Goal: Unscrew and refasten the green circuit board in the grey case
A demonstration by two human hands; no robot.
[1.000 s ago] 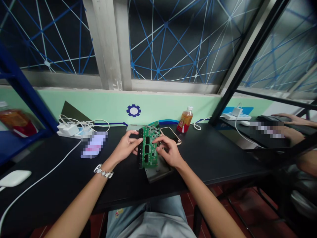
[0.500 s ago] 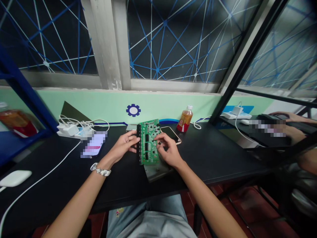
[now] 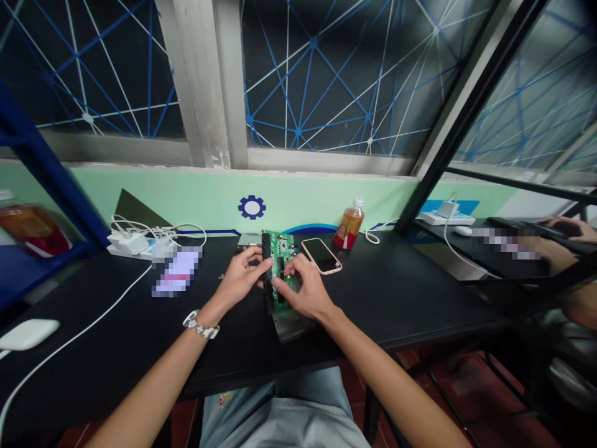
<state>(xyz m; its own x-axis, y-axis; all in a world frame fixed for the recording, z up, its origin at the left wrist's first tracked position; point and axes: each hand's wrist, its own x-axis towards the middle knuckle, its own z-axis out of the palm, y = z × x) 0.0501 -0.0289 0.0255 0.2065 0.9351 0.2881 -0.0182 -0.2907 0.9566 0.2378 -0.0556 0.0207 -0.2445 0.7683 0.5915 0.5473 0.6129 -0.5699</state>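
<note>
A green circuit board [image 3: 283,241] with black connectors along its left edge is held up, tilted, above the desk. My left hand [image 3: 242,274] is closed on that left edge, its thumb on the connector strip. On the board's face and right side lies my right hand [image 3: 305,287], with the thumb pressed near the connectors and the fingers bent; its fingertips are partly hidden. Beneath the board and my right hand, a flat dark metal case [image 3: 289,328] rests on the desk, mostly covered.
A phone [image 3: 321,256] lies right of the board, with a drink bottle [image 3: 349,225] behind it. Left are a lit phone [image 3: 178,272], a power strip [image 3: 135,244] with cables and a white puck-shaped item [image 3: 28,335]. Another person's hand [image 3: 571,229] is beyond the right frame.
My right hand has moved left across the board, its thumb now near the connectors. The board has turned, showing a narrower face. My left hand has shifted slightly right, still holding the edge.
</note>
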